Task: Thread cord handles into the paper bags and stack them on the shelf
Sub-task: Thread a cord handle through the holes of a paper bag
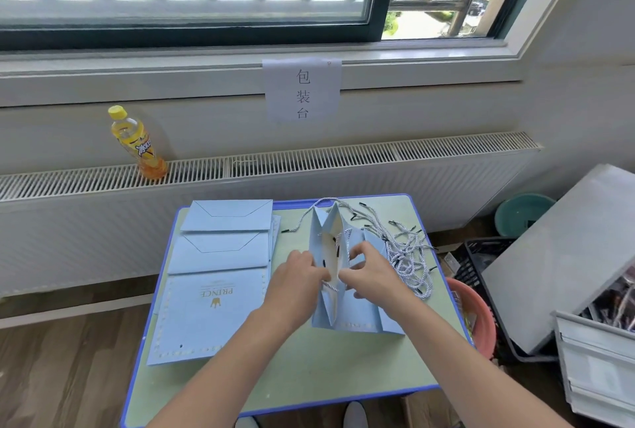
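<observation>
A light-blue paper bag [340,311] lies opened on the small green table [309,369], its mouth turned toward the window. My left hand [297,273] grips the bag's left rim panel. My right hand [367,273] pinches the right rim panel, fingers curled at the opening. A white twisted cord [330,287] crosses the rim between both hands. Another cord [302,218] loops out of the bag's far end. A pile of loose white cords [405,249] with black tips lies just right of the bag. Flat folded blue bags [220,269] are stacked on the table's left half.
A yellow drink bottle [137,142] stands on the radiator top at the left. A paper sign [302,89] hangs under the window sill. To the right of the table are a pink basin [476,317], a black crate [474,262], a teal basin [519,214] and a grey box [563,256].
</observation>
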{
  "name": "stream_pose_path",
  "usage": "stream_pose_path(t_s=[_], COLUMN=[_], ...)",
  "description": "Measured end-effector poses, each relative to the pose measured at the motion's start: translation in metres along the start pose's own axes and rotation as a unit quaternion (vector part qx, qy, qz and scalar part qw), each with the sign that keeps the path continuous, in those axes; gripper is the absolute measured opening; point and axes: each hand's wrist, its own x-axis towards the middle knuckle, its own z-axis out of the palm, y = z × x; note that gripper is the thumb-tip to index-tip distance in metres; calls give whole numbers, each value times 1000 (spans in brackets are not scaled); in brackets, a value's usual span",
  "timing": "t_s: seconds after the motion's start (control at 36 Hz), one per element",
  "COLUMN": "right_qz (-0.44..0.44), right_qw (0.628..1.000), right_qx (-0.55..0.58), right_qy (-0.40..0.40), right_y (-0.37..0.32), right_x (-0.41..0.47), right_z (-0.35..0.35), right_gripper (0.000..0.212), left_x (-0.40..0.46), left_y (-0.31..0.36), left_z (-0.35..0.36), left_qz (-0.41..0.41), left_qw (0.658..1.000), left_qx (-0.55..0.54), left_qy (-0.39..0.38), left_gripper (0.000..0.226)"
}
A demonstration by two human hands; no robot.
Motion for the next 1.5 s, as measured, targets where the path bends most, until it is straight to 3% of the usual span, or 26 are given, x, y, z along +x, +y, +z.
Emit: stream_pose_path(t_s=[0.11,0.22,0.33,0.44,0.53,0.69,0.78,0.89,1.03,1.17,1.39,1.5], right_qz=[5,10,8,-10,-26,5,25,-21,-72,-91,-56,-99], right_qw=[1000,1000,1000,998,997,994,998,997,995,989,991,982], right_qx=[7,4,-3,-36,-39,16,42,49,-20,-76,-50,-86], right_qy=[-8,-9,-13,-41,-66,-108,-38,55,67,86,107,136], right_y=[-1,-1,-3,0,5,12,19,15,15,18,27,31], right_x=[-3,-5,-8,-10,-7,3,13,24,35,40,46,41], right_z=[0,2,5,9,14,19,21,20,23,25,18,19], right_gripper=[26,25,24,20,17,14,14,29,3,17,13,8], left_x=[5,12,18,19,21,16,12,8,5,1,2,5], left_y=[0,-3,-1,2,-1,-10,-10,-8,-5,-5,-14,-13], left_z=[3,6,-2,-14,-12,-4,-1,2,5,3,5,5], left_qz=[-21,-40,-65,-130,-178,-220,-224,-213,-195,-193,-221,-222], left_qw=[997,997,991,935,899,908,906,899,892,888,875,874], left_qx=[77,59,-115,-327,-398,-353,-356,-379,-402,-411,-424,-423], left_qy=[0,1,14,37,46,44,52,60,74,76,80,87], left_gripper=[41,38,37,33,27,10,9,5,4,4,4,7])
